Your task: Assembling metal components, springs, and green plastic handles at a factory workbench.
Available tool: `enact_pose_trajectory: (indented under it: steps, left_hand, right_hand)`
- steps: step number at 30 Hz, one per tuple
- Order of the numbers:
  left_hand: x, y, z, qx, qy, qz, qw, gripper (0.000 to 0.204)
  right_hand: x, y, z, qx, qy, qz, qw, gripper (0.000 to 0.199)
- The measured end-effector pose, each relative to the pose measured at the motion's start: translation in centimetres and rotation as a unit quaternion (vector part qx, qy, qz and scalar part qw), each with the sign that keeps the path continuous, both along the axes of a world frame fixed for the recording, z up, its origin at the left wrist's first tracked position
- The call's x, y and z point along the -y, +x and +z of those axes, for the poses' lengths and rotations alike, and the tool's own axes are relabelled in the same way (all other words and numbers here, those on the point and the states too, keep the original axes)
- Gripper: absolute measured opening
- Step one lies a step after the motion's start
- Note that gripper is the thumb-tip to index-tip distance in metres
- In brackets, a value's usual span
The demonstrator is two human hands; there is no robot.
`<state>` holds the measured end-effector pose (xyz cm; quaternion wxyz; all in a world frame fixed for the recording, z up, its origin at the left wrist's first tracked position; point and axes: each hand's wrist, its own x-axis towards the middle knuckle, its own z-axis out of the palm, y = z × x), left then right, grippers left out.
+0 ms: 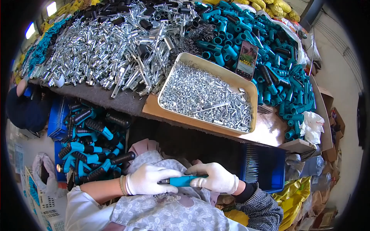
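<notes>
both gloved hands cover most of the teal handle [184, 181], hiding its right end.

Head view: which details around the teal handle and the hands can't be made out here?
- Teal handle: both ends hidden inside the left hand and right hand.
- Fingertips: covered by white gloves, so the exact grip is unclear.
- Tray of small metal parts: pieces too small to identify.
- Blue bin: contents mostly out of sight.

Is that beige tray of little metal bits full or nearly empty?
Fairly full: small silver parts cover most of the beige tray.
</notes>
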<state>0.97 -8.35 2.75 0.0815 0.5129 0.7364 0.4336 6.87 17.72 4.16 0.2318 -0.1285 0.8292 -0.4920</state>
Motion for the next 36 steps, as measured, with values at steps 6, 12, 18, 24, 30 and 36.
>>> enact_pose_trajectory:
  steps: [6, 12, 18, 24, 30, 36]
  left_hand:
    - [-2.5, 0.1, -1.6, -0.022, 0.034, -0.012, 0.999, 0.052]
    - [-4.4, -1.1, -1.4, -0.066, 0.044, 0.076, 0.994, 0.048]
    - [-2.9, -1.0, -2.3, -0.022, 0.034, 0.087, 0.995, 0.049]
    - [-3.1, -0.8, -2.7, -0.005, 0.032, 0.101, 0.994, 0.049]
    - [-2.8, -1.3, -2.5, 0.000, -0.012, 0.123, 0.992, 0.048]
    - [-2.8, -1.7, -2.5, -0.011, -0.021, 0.120, 0.993, 0.048]
  right_hand:
    - [2.3, -1.4, 0.6, -0.017, -0.060, -0.020, 0.998, 0.054]
    - [-1.2, -6.7, 5.4, -0.261, 0.131, -0.039, 0.956, 0.038]
    - [-14.8, -16.5, 5.6, -0.429, 0.421, -0.278, 0.749, 0.029]
    - [-20.3, -23.9, 5.5, -0.397, 0.512, -0.290, 0.704, 0.032]
    - [-18.2, -23.7, 8.6, -0.405, 0.442, -0.367, 0.711, 0.035]
    - [-12.3, -13.5, 6.7, -0.258, 0.360, -0.163, 0.882, 0.022]
